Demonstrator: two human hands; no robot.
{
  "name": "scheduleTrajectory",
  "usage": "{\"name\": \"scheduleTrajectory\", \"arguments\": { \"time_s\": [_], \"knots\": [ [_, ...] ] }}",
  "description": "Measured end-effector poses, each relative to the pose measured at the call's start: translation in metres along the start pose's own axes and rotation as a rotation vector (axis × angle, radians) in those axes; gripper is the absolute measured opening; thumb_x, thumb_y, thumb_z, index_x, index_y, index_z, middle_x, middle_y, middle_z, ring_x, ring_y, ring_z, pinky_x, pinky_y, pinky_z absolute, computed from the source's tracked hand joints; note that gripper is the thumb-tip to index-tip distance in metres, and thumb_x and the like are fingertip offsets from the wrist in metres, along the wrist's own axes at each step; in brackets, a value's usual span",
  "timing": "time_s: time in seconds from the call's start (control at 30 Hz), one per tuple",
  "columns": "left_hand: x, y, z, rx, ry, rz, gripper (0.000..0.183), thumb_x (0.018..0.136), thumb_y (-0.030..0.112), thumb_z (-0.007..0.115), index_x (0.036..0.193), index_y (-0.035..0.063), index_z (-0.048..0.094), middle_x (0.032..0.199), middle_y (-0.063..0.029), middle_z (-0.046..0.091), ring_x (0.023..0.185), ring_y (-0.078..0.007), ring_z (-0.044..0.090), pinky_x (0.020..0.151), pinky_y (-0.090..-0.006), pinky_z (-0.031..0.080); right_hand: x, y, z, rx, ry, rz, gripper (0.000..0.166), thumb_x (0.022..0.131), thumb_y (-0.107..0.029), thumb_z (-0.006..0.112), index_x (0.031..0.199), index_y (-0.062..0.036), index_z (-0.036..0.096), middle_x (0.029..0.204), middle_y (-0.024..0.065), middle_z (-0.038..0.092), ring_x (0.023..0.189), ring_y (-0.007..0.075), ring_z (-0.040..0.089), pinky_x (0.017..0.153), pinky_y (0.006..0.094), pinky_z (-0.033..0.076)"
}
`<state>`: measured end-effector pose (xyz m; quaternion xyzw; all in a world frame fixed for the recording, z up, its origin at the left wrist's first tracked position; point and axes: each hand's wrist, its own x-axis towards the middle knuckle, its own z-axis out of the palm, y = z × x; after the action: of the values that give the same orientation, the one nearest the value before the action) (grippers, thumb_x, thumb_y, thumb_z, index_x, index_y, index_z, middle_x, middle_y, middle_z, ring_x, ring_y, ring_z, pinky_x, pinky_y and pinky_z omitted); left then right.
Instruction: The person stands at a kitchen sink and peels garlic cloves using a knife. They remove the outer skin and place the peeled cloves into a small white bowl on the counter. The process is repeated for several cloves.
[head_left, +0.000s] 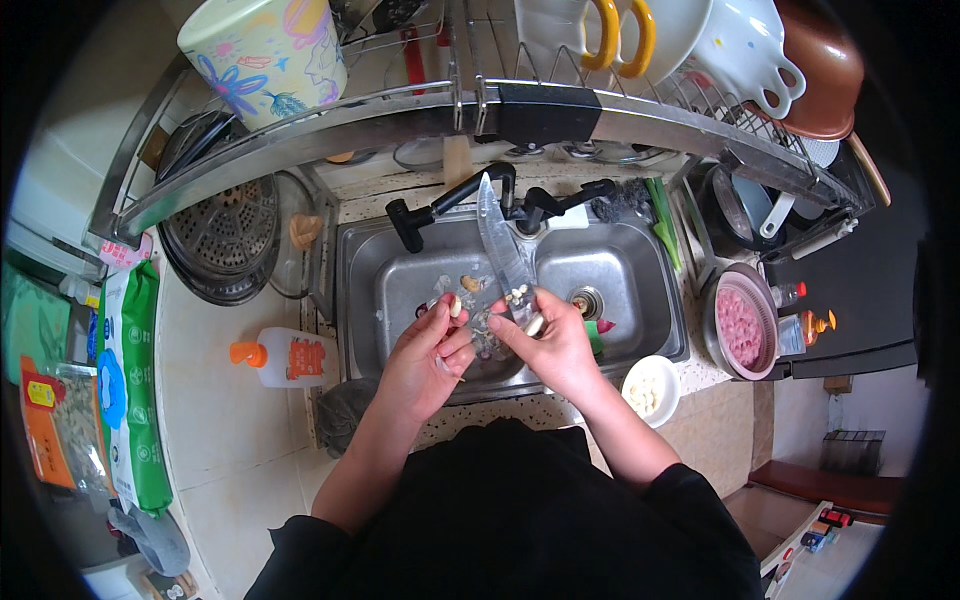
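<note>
Between the thumb and finger of my left hand (431, 352) is a pale garlic clove (455, 305), with a bit of papery skin lower in the same hand. My right hand (555, 349) grips a kitchen knife (499, 236) near its handle, the blade pointing away from me toward the faucet. Small pale garlic bits (517, 293) lie on the blade close to my fingers. Both hands are above a double-bowl steel sink (382, 270). Peelings and a brownish scrap (471, 283) lie in its left bowl. A white bowl (671, 405) of pale cloves stands at the counter's front right.
A black faucet (450, 199) reaches over the sink, beneath a metal dish rack (405, 109). Left of the sink stands a soap bottle (289, 358) with an orange pump; a dark cloth (349, 412) hangs near. Green scallion (661, 225) and a colander of pink meat (739, 322) are at right.
</note>
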<state>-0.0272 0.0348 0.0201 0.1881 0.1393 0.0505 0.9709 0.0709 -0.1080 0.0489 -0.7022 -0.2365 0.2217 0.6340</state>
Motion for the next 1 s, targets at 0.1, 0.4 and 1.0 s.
{"name": "scheduleTrajectory", "arguments": {
  "time_s": [0.1,0.4,1.0],
  "knots": [
    [0.000,-0.004,0.001,0.041,-0.028,0.007,0.022,0.100,0.017,0.044,0.113,0.0073,0.059,0.087,0.0020,0.057,0.061,-0.0055,0.038,0.056,-0.0207,0.034,-0.002,-0.008,0.002,0.099,-0.039,0.115,0.013,0.085,-0.013,0.070,0.091,-0.0021,0.066,0.072,-0.0024,0.063,0.058,0.0013,0.051,0.049,0.0186,0.040],
    [0.002,-0.003,0.001,0.895,0.100,0.478,0.023,0.086,0.004,0.066,0.108,-0.0008,0.065,0.092,-0.0030,0.061,0.073,-0.0105,0.056,0.067,-0.0213,0.044,0.001,-0.021,0.005,0.217,-0.069,0.203,0.014,0.086,-0.015,0.069,0.088,-0.0022,0.065,0.057,-0.0019,0.057,0.042,0.0019,0.045,0.038,0.0181,0.033],
    [0.011,0.006,0.008,1.721,-0.046,1.085,0.022,0.078,-0.007,0.067,0.098,0.0013,0.069,0.097,-0.0113,0.067,0.082,-0.0174,0.065,0.069,-0.0243,0.054,0.002,-0.018,0.005,0.154,-0.004,0.205,0.013,0.085,-0.013,0.069,0.086,-0.0002,0.065,0.056,-0.0026,0.056,0.042,0.0019,0.046,0.037,0.0188,0.033]
  ]
}}
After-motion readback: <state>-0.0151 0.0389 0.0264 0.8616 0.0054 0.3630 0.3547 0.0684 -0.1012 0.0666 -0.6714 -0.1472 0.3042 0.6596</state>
